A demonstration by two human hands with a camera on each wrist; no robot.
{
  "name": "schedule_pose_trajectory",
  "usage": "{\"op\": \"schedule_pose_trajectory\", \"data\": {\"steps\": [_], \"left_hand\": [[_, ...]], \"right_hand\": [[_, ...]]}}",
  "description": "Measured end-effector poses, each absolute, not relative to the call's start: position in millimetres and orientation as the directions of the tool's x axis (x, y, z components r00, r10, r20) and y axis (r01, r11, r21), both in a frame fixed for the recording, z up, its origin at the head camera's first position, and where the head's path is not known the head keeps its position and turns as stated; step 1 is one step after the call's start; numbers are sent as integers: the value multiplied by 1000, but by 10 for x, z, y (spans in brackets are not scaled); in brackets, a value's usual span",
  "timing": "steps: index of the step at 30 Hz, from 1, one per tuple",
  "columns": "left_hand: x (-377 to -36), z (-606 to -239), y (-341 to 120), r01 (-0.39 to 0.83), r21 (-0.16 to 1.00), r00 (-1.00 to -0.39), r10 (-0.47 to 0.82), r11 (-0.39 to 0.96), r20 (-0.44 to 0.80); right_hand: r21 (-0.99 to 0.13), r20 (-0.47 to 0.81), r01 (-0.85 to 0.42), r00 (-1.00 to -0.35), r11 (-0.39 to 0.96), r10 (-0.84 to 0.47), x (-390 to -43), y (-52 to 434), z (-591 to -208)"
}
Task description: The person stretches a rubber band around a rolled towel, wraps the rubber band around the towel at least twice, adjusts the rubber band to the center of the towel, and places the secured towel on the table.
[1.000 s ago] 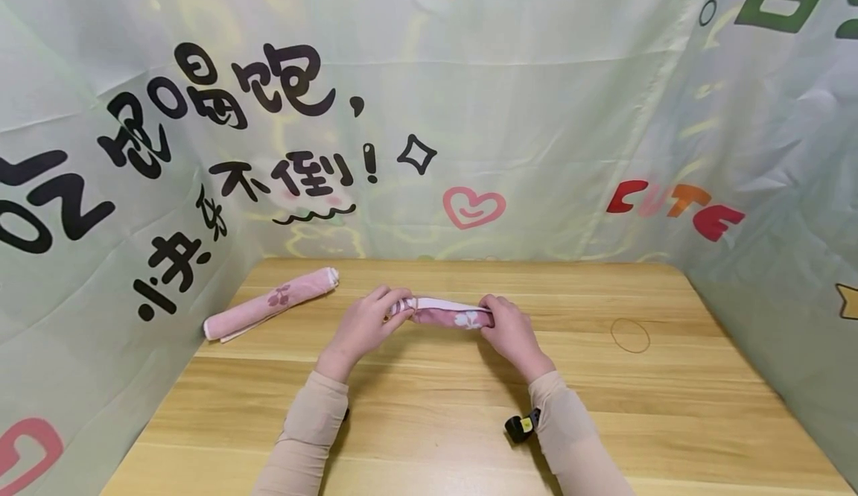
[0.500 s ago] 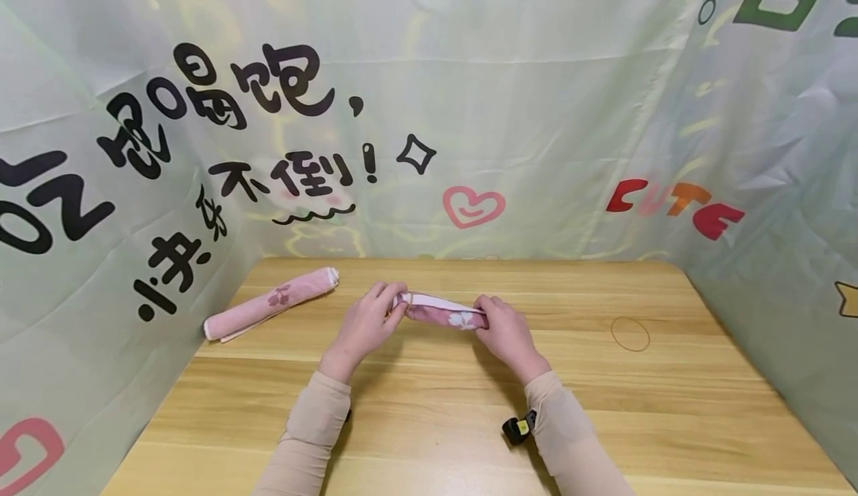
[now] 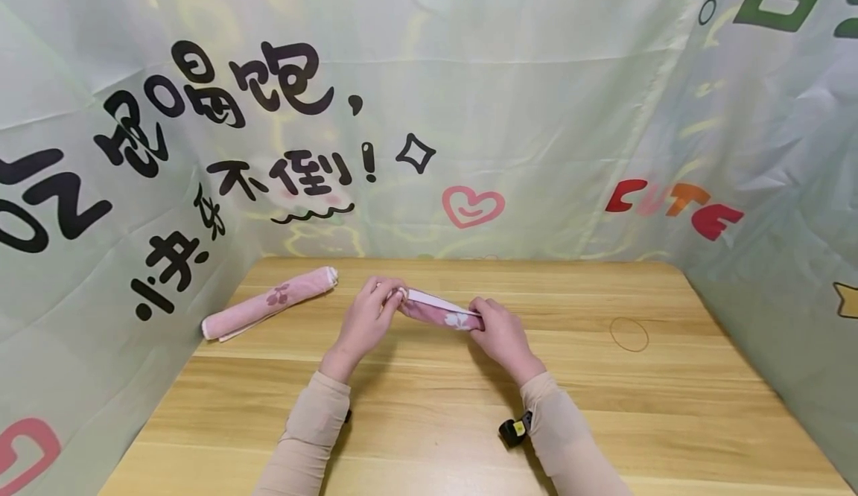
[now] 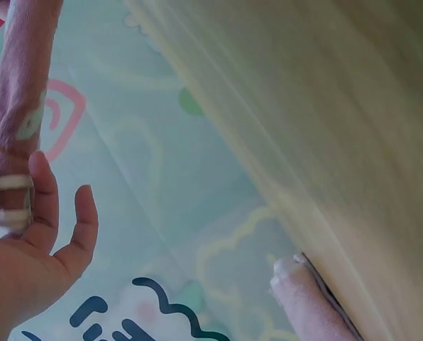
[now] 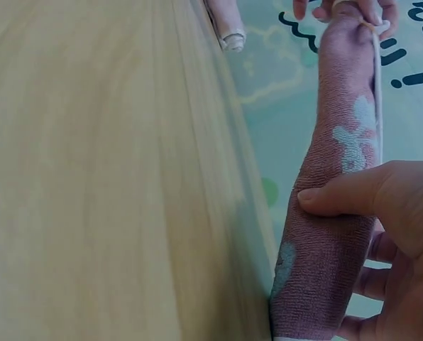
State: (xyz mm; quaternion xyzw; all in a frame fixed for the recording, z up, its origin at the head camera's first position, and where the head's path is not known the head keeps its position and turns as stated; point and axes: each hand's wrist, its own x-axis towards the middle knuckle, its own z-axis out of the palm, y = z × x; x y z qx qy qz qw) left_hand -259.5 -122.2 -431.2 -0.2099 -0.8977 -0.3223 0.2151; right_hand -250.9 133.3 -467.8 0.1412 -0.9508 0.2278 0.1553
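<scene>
A rolled dusky-pink towel (image 3: 442,316) with white flower marks is held above the table between both hands. The left hand (image 3: 365,321) pinches its left end, where the left wrist view shows a thin rubber band (image 4: 10,150) round the roll beside the fingers. The right hand (image 3: 503,338) grips the other end, thumb (image 5: 343,193) across the towel in the right wrist view and fingers partly behind it. A white edge runs along the upper side of the roll. The towel's left tip is mostly covered by the left fingers in the head view.
Another rolled pink towel (image 3: 269,304) lies at the table's back left, near the cloth wall. A loose rubber band (image 3: 629,334) rests on the wooden table (image 3: 670,421) at the right. Printed cloth (image 3: 536,124) encloses the back and sides.
Both hands have shifted slightly left with the towel. The left end has risen a little, so the roll slopes down more to the right. The other towel and loose band stay put.
</scene>
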Motion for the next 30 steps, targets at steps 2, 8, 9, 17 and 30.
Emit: {"op": "schedule_pose_trajectory", "data": {"steps": [2,8,9,17,30], "left_hand": [[-2593,-4310,-1222,499,517,-830,211,695,517],[-2591,-4306,-1240,469,553,-851,185,688,491],[-2591,-4301,-1247,464,559,-855,181,687,486],[-2601,-4268,-1307,416,556,-881,166,719,444],[-2634,-4307,-1381,499,304,-776,262,811,573]], "right_hand": [[-388,363,-343,-910,855,-201,-2509,1322,-4688],[-351,383,-295,-911,889,-151,-2493,1311,-4688],[-346,395,-288,-908,893,-140,-2489,1311,-4680],[-318,471,-303,-873,899,-128,-2484,1325,-4626],[-326,467,-298,-876,897,-121,-2528,1363,-4642]]}}
